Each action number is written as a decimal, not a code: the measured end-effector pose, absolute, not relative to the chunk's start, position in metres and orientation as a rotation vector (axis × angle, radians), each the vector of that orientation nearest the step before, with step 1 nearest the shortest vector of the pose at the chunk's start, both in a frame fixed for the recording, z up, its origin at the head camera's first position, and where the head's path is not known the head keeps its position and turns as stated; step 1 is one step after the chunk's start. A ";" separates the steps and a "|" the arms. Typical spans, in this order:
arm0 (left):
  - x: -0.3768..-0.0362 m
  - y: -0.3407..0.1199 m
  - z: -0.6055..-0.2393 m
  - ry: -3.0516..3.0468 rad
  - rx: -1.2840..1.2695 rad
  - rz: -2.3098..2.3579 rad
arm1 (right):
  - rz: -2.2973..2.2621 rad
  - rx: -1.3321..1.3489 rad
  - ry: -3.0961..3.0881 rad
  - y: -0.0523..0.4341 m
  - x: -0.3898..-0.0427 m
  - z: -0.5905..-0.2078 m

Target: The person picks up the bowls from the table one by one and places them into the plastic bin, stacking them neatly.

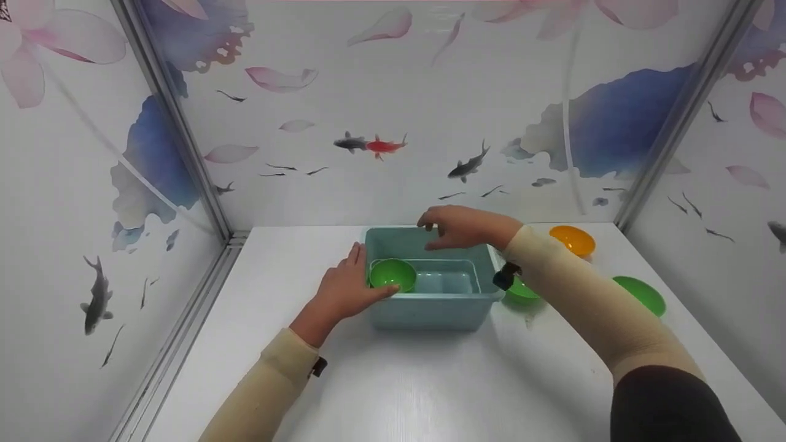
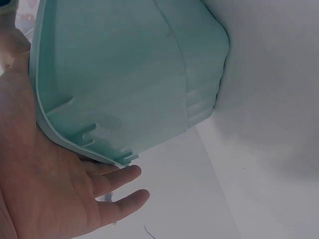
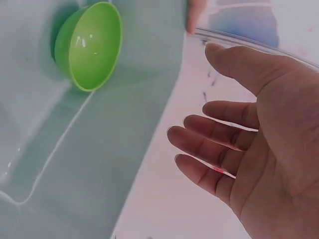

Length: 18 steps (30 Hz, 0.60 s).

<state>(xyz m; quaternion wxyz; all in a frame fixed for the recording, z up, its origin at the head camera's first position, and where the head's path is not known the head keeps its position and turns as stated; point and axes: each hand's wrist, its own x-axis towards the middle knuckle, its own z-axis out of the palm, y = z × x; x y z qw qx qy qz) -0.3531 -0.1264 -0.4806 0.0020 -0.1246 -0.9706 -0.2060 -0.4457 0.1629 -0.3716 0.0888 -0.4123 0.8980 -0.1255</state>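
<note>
A pale blue-green plastic bin (image 1: 430, 314) stands on the white table, with a green bowl (image 1: 393, 274) in its left end. My left hand (image 1: 341, 290) rests against the bin's left front corner. Its fingers lie along the outer left side and the thumb reaches over the front rim. In the left wrist view, the bin's rim crosses the palm and the fingertips (image 2: 132, 173) extend past it. Over the back right part of the bin hovers my right hand (image 1: 465, 226), holding nothing. The right wrist view shows its fingers loosely bent, apart from the green bowl inside.
Right of the bin are a green bowl (image 1: 522, 291), partly hidden by the right forearm, and an orange bowl (image 1: 572, 240) farther back. Another green bowl (image 1: 642, 296) lies near the table's right side. Printed white panels (image 1: 393, 184) enclose the back and sides.
</note>
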 end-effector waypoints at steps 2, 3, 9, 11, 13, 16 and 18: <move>-0.354 -0.127 -0.481 -3.044 -0.392 -0.651 | -0.435 -1.223 2.672 0.176 -0.440 -0.369; -0.354 -0.127 -0.481 -3.042 -0.394 -0.654 | -0.467 -1.219 2.672 0.183 -0.438 -0.369; -0.352 -0.127 -0.485 -3.038 -0.397 -0.662 | -0.623 -1.180 2.711 0.228 -0.420 -0.377; -0.353 -0.127 -0.486 -3.037 -0.395 -0.657 | -0.671 -1.182 2.746 0.243 -0.414 -0.379; -0.353 -0.127 -0.485 -3.033 -0.395 -0.658 | -0.727 -1.181 2.779 0.260 -0.409 -0.382; -0.353 -0.128 -0.483 -3.030 -0.398 -0.657 | -0.809 -1.136 2.824 0.284 -0.401 -0.385; -0.353 -0.129 -0.481 -3.023 -0.404 -0.650 | -0.853 -1.091 2.852 0.299 -0.396 -0.386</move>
